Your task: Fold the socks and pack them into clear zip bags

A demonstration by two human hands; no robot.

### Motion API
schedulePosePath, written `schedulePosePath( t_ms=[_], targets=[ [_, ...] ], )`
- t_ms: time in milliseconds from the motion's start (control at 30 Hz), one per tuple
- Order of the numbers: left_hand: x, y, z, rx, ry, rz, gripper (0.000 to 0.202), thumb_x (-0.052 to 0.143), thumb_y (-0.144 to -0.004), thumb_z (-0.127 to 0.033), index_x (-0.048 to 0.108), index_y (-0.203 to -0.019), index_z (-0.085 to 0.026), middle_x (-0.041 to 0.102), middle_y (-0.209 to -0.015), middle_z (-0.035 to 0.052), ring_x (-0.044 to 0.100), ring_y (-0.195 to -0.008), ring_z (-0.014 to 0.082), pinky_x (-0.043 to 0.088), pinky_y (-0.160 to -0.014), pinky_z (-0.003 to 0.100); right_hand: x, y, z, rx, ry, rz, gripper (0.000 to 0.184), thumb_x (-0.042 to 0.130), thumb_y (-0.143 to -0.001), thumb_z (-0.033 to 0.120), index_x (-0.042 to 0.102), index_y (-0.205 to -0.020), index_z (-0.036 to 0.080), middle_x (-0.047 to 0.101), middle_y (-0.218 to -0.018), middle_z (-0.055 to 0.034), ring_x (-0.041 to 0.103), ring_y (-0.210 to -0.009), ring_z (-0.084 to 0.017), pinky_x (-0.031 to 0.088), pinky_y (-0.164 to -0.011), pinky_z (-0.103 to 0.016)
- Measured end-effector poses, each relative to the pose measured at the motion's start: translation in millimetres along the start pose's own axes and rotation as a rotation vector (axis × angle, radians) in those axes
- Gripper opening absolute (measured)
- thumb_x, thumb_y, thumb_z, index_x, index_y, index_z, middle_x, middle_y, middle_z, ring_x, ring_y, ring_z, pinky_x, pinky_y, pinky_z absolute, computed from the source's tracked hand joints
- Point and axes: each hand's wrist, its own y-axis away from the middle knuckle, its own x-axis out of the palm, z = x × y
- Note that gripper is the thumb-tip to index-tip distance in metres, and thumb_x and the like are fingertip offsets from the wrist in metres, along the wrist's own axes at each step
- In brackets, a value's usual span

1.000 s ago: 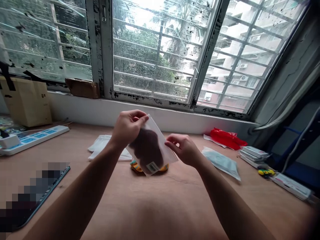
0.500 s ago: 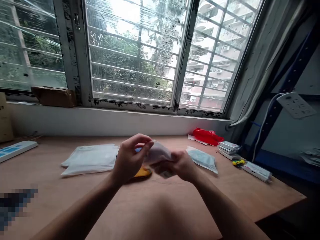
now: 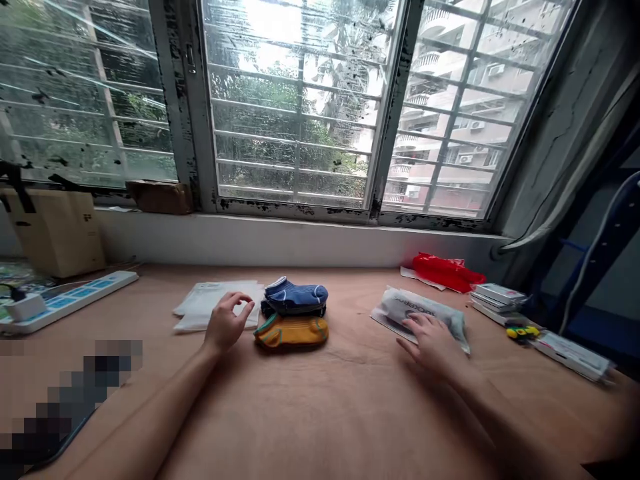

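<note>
On the wooden desk, a small stack of folded socks sits between my hands. A blue sock (image 3: 295, 297) lies on a dark sock (image 3: 293, 311), and both rest on an orange-and-yellow sock (image 3: 291, 332). My left hand (image 3: 227, 323) hovers with its fingers apart, just beside the stack and over the edge of some white flat packets (image 3: 215, 307). My right hand (image 3: 430, 340) lies flat on a clear plastic packet with a grey printed item inside (image 3: 417, 313), not gripping it.
A white power strip (image 3: 70, 300) lies at the left, with a beige paper bag (image 3: 55, 232) behind it. A red plastic bag (image 3: 447, 272), stacked flat boxes (image 3: 497, 300) and a white box (image 3: 573, 355) lie at the right. A pixelated patch covers the lower left.
The clear bag with dark contents is no longer in my hands. The hands have moved apart, the right onto the packet. Blue and dark socks now sit on the orange-and-yellow sock.
</note>
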Motion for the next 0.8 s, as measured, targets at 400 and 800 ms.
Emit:
schedulePosePath(
  t_ms=[400, 800],
  targets=[
    [-0.3, 22, -15, 0.205, 0.038, 0.262, 0.016, 0.056, -0.087, -0.034, 0.065, -0.085, -0.022, 0.067, -0.098, 0.0053, 0.061, -0.096, 0.0218, 0.048, -0.088, 0.034, 13, -72, 172, -0.479, -0.582, -0.052, 0.042, 0.072, -0.077, 0.043, 0.064, -0.112, 0.022, 0.064, -0.115, -0.007, 0.056, -0.108, -0.026, 0.046, -0.094, -0.037],
    [11.6, 32, -50, 0.45, -0.137, 0.52, 0.047, 0.071, -0.072, -0.027, 0.06, -0.118, -0.025, 0.064, -0.117, 0.0065, 0.054, -0.11, 0.0288, 0.034, -0.104, 0.045, 41, -72, 176, -0.417, -0.692, 0.054, 0.025, 0.062, -0.086, 0.024, 0.064, -0.111, 0.025, 0.062, -0.117, -0.0045, 0.057, -0.103, -0.022, 0.047, -0.091, -0.035]
  ],
)
